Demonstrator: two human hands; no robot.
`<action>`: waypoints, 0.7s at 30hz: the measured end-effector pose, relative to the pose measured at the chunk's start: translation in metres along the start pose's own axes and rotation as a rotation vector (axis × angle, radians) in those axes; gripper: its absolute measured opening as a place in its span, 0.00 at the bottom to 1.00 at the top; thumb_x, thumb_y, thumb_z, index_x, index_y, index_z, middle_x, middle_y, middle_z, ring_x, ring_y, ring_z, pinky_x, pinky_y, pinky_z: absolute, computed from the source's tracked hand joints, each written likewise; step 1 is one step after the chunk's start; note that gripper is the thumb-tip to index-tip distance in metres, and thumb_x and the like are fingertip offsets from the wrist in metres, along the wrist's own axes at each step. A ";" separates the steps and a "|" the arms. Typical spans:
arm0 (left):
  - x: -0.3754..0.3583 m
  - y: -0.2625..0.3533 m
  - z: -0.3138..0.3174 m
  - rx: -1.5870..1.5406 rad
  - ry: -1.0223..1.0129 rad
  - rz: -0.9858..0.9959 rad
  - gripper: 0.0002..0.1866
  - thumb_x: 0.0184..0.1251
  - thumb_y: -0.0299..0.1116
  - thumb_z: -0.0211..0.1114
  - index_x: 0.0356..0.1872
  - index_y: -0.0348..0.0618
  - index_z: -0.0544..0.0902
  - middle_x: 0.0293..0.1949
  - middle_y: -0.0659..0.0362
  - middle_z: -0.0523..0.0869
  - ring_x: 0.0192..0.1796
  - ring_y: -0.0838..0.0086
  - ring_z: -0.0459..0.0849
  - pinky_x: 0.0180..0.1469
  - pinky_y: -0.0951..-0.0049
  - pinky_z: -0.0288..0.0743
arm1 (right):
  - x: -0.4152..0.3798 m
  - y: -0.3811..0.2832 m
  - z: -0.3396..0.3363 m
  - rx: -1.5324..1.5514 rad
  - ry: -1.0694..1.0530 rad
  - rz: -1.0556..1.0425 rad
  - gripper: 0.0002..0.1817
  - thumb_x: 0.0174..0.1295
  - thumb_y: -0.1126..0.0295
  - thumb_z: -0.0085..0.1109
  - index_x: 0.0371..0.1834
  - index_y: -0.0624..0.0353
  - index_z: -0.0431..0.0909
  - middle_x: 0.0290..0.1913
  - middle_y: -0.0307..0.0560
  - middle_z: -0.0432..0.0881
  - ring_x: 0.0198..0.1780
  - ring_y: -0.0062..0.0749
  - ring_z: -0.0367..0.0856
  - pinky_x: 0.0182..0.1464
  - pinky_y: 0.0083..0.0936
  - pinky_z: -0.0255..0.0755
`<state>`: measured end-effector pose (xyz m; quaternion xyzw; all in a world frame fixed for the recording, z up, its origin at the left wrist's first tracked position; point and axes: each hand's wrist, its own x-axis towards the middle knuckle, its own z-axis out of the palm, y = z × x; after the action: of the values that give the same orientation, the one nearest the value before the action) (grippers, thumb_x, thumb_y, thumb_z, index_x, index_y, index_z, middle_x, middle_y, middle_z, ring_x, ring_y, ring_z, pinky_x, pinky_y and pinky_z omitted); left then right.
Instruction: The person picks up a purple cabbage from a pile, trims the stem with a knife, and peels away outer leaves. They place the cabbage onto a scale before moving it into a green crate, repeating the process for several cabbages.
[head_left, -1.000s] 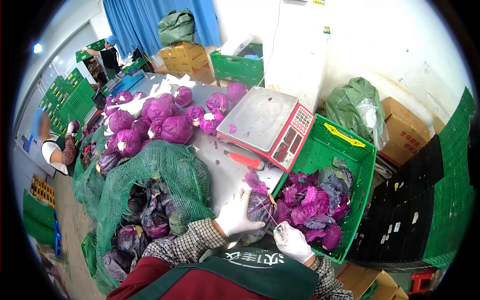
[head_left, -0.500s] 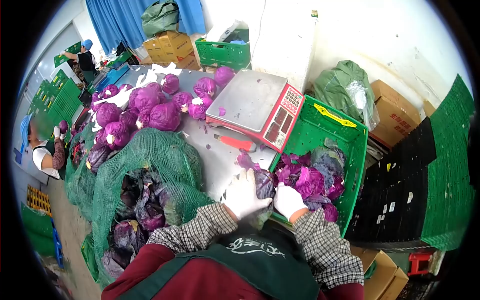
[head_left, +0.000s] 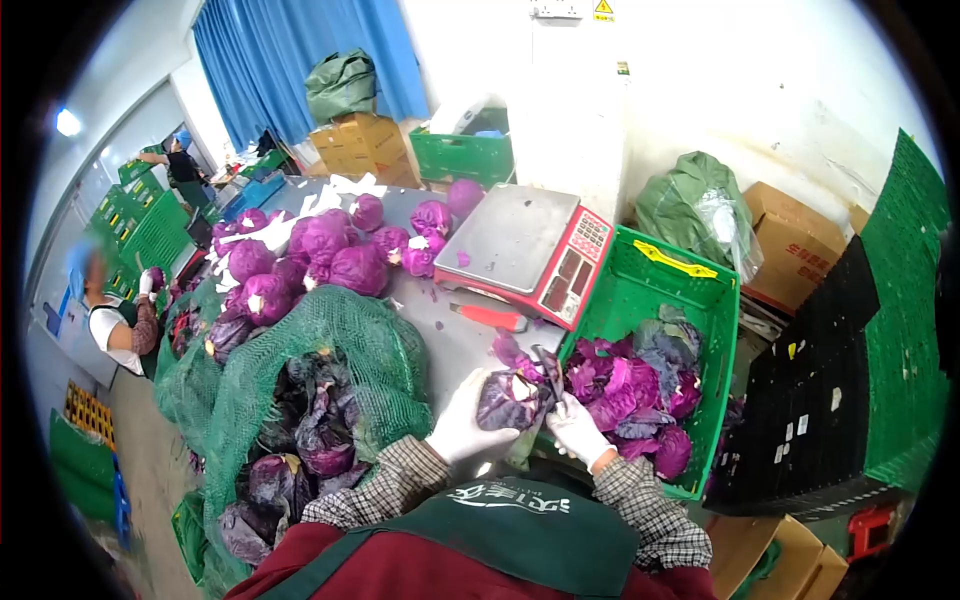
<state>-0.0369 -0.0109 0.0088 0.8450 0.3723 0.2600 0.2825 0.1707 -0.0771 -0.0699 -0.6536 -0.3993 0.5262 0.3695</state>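
My left hand, in a white glove, is closed around the side of a red cabbage above the table's front edge. My right hand, also gloved, pinches a dark outer leaf at the cabbage's right side. The leaf stands partly away from the head. Just behind them, a loose purple leaf lies on the metal table. A red-handled tool rests in front of the scale. Right of my hands, a green crate holds stripped leaves.
A green mesh sack of untrimmed cabbages stands at left. Behind it are trimmed cabbages. Stacked black and green crates rise at right. One co-worker at far left holds a cabbage; another person stands farther back.
The cabbage has been turned and raised slightly, so its cut base shows. My right hand has drawn a dark leaf outward from it. The camera view has tilted up a little.
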 end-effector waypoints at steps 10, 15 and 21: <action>0.063 0.074 -0.041 -0.743 0.128 0.190 0.46 0.59 0.29 0.72 0.74 0.35 0.53 0.72 0.48 0.62 0.74 0.65 0.60 0.73 0.67 0.56 | 0.022 0.021 0.016 0.268 -0.010 -0.056 0.24 0.64 0.72 0.55 0.64 0.56 0.65 0.34 0.44 0.78 0.16 0.22 0.72 0.16 0.20 0.67; 0.092 -0.011 -0.005 -0.161 -0.135 -0.042 0.54 0.55 0.39 0.76 0.74 0.28 0.49 0.72 0.40 0.58 0.74 0.61 0.58 0.74 0.66 0.53 | 0.027 0.025 0.026 0.613 0.158 -0.076 0.08 0.60 0.79 0.53 0.37 0.53 0.66 0.20 0.36 0.69 0.13 0.23 0.69 0.13 0.23 0.68; 0.025 -0.077 -0.008 -0.717 -0.141 -0.541 0.39 0.64 0.42 0.70 0.65 0.22 0.65 0.57 0.47 0.80 0.59 0.69 0.79 0.62 0.71 0.72 | 0.015 0.021 -0.053 0.676 0.419 -0.099 0.12 0.60 0.76 0.55 0.45 0.52 0.68 0.25 0.39 0.72 0.16 0.25 0.72 0.16 0.21 0.68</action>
<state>-0.0642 0.0539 -0.0311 0.5817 0.4462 0.2310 0.6397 0.2280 -0.0755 -0.0854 -0.5683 -0.1508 0.4646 0.6621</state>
